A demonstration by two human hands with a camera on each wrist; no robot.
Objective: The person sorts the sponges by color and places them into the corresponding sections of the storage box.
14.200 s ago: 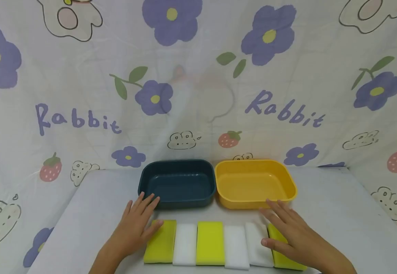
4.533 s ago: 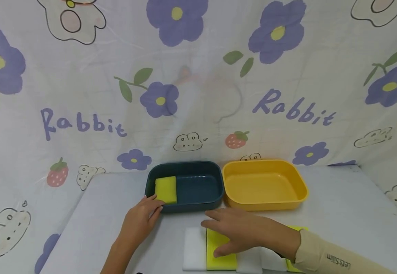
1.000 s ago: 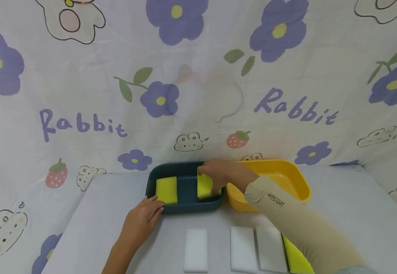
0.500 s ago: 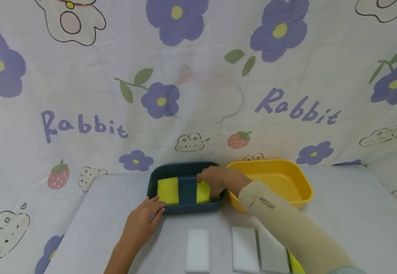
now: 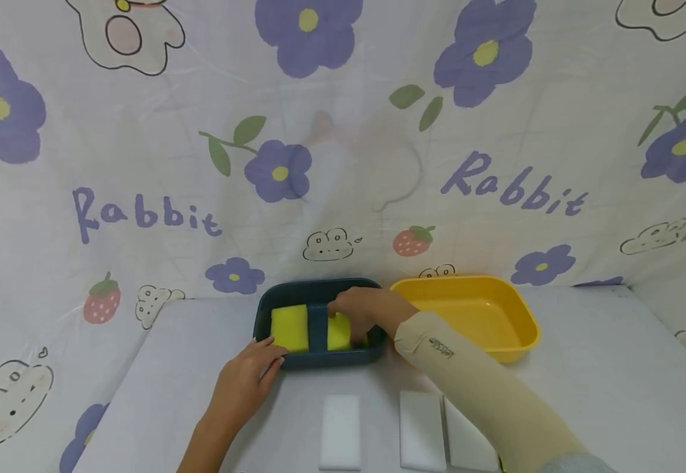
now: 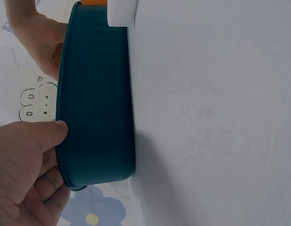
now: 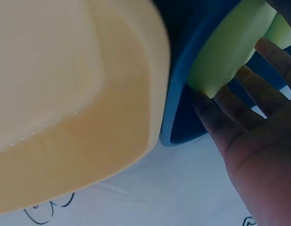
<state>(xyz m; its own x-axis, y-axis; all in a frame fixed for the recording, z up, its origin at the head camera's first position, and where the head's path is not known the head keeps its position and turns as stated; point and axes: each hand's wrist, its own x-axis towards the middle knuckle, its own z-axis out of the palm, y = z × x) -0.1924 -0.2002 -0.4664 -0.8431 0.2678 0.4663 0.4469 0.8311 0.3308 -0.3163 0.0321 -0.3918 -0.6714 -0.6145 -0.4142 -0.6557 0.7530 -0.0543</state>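
My left hand [image 5: 247,378] pinches the near left rim of the dark teal basin [image 5: 325,359], its thumb on the outer wall in the left wrist view. A yellow sponge [image 5: 288,328] lies against the basin's left side. My right hand [image 5: 363,312] reaches into the same basin and grips a second yellow sponge [image 5: 338,334], fingers along its far edge. Part of that sponge [image 7: 225,52] is covered by the hand. A narrow strip of basin floor shows between the two sponges.
A yellow basin [image 5: 491,318] stands right beside the teal one, with the right sleeve crossing its front corner. Several white sponges, among them one at left [image 5: 340,433] and one further right [image 5: 422,430], lie near the table's front. A patterned cloth [image 5: 343,197] hangs behind.
Two yellow sponges have gone from the front row into the teal basin. Over the last second my right hand slid leftward with the second one. My left hand stayed on the rim.
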